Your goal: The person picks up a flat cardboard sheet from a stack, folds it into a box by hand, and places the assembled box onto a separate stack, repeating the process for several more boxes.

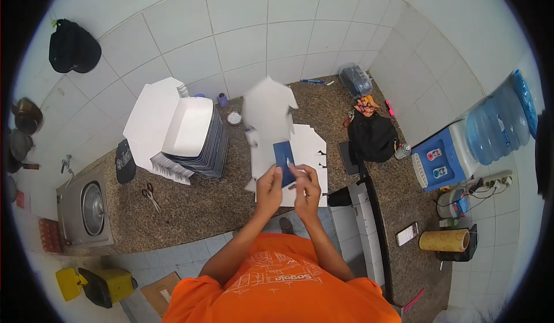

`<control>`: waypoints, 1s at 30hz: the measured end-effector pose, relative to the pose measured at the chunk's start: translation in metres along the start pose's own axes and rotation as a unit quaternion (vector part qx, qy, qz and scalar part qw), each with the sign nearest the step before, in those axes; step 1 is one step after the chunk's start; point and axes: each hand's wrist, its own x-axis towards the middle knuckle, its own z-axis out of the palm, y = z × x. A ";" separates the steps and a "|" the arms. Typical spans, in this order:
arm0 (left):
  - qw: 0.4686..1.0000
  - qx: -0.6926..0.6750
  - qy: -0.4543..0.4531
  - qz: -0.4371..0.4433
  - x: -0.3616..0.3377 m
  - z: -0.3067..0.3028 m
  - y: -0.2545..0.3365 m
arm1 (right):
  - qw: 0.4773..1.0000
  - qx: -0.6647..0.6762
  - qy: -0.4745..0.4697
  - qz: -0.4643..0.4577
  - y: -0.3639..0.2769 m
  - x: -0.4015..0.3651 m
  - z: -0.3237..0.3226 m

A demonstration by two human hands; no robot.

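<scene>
My left hand (268, 195) pinches a half-folded card (283, 157) above the surface's (187, 210) front edge; my right's blurred grip I can't tell. Finished trays (199, 141) stand stacked leftward; flat blanks (312, 150) remain.

Both bare forearms reach forward from the short sleeves of a bright orange cotton T-shirt (277, 282) and converge in front of the chest. The bare left hand (309, 187) and bare right hand (269, 191) are close together, fingers bent inward and thumbs raised, with the right wrist tilted toward the left.
</scene>
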 end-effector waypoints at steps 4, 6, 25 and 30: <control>0.980 0.132 -0.124 -0.077 -0.015 -0.053 0.029 | 0.954 0.209 0.056 0.206 -0.007 -0.001 -0.010; 0.891 0.162 -0.217 -0.364 -0.026 -0.067 0.075 | 0.987 -0.075 -0.055 0.131 0.005 -0.006 -0.023; 0.940 0.068 -0.239 -0.235 -0.017 -0.120 0.088 | 0.918 -0.115 -0.357 -0.128 -0.085 0.005 -0.006; 0.920 -0.147 -0.266 -0.248 -0.010 -0.195 0.082 | 0.957 0.055 -0.272 0.079 -0.040 0.018 -0.038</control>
